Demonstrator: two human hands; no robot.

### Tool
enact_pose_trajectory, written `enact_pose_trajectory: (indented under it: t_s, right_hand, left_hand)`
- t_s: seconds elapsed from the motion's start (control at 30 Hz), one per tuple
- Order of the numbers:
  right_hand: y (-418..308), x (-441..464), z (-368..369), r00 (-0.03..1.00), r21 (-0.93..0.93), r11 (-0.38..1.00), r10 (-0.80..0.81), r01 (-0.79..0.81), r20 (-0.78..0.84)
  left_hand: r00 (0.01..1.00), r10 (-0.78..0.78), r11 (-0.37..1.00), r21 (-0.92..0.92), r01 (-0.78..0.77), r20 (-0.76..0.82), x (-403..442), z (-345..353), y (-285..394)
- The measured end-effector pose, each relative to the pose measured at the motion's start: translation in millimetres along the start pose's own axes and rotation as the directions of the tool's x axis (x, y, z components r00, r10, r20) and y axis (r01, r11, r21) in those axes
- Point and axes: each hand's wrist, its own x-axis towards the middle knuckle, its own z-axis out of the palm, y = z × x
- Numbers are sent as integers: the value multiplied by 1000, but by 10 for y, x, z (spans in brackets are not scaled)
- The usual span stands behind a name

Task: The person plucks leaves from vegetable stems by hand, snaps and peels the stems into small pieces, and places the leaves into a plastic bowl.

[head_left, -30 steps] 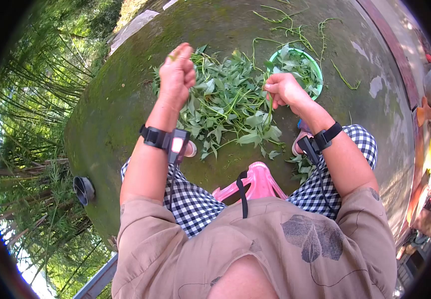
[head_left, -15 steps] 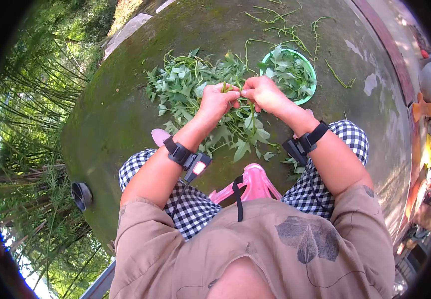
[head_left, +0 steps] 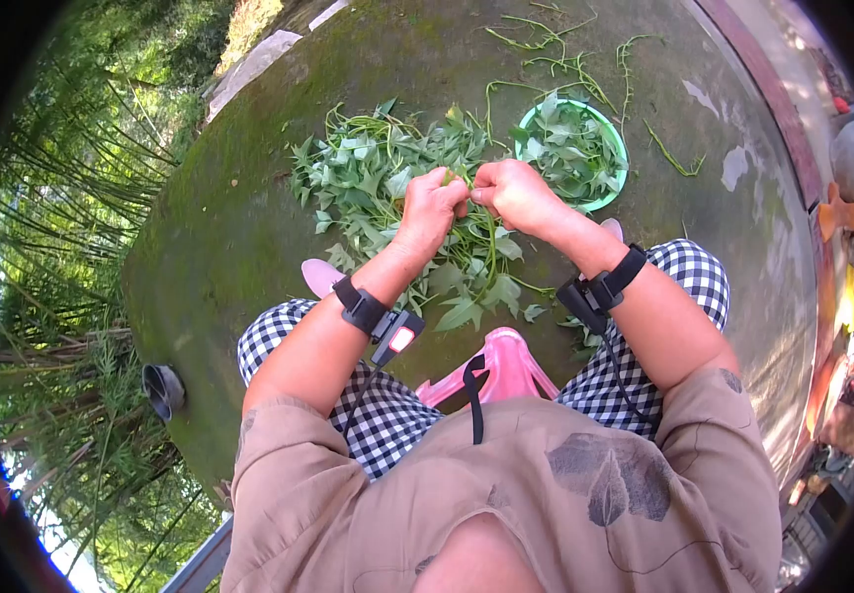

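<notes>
My left hand point(head_left: 431, 211) is closed around a leafy green vine stem point(head_left: 491, 247), whose lobed leaves hang down below my hands. Fingers pinched together, my right hand point(head_left: 518, 196) grips the same stem close beside the left fingertips. What lies between the two sets of fingertips is partly hidden. Under and behind my hands spreads a heap of leafy vines point(head_left: 353, 163) on the ground. To the right of the heap stands a round green basket point(head_left: 623, 158) filled with picked leaves point(head_left: 570, 143).
Several bare stems point(head_left: 575, 67) lie on the mossy concrete ground point(head_left: 219, 247) beyond the basket. A pink plastic stool point(head_left: 508, 361) shows between my knees. A dark pot point(head_left: 162, 390) stands at the left edge near the bushes, and mixed items line the right side.
Both hands have shifted slightly toward me, and my left fingers have curled in more. The hanging leaves have moved a little with the stem.
</notes>
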Motion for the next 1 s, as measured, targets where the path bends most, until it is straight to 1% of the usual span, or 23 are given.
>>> enact_pose_trajectory:
  t_s: [0.03, 0.1, 0.17, 0.3, 0.37, 0.4, 0.5, 0.57, 0.67, 0.77, 0.8, 0.9, 1.0]
  right_hand:
    - [-3, -13, 15, 1000, 28, 1000, 10, -10, 2]
    - [-19, 0, 9, 1000, 17, 1000, 17, -18, 11]
    - [-35, -1, 13, 1000, 15, 999, 29, -29, 11]
    - [-38, -35, 55, 999, -59, 998, -34, 32, -36]
    - [6, -20, 96, 995, -79, 995, -67, 62, -69]
    - [1, -19, 90, 997, -76, 996, -58, 53, -59]
    - [6, -18, 83, 999, -72, 997, -32, 29, -37]
    - [21, -15, 90, 999, -78, 997, -24, 21, -32]
    - [44, -23, 81, 999, -134, 991, -36, 31, -40]
    - [143, 12, 84, 997, 12, 999, 54, -53, -64]
    - [150, 17, 56, 995, 16, 998, 66, -65, -76]
    - [173, 22, -11, 991, 26, 996, 86, -84, -99]
    - [185, 21, -31, 993, 23, 997, 73, -71, -94]
  left_hand:
    - [999, -44, 996, -72, 44, -7, -19, 10, 21]
    - [991, -135, 968, -213, 129, -13, -45, 24, 73]
    - [985, -167, 951, -270, 151, -37, -45, 40, 66]
    - [962, -267, 911, -339, 235, -51, -74, 37, 63]
    - [968, -244, 908, -365, 206, -61, -72, 46, 67]
    - [971, -232, 906, -377, 190, -67, -72, 49, 71]
    - [973, -218, 919, -352, 176, -82, -73, 46, 66]
    - [968, -241, 914, -351, 204, -65, -75, 31, 51]
    - [965, -260, 904, -359, 233, -29, -39, -8, 47]
    - [962, -268, 873, -410, 264, 51, -31, -43, 113]
    - [960, -268, 858, -432, 277, 84, -30, -51, 128]
    - [937, -293, 888, -309, 340, 190, -24, -86, 108]
    - [923, -345, 879, -287, 381, 171, -39, -84, 63]
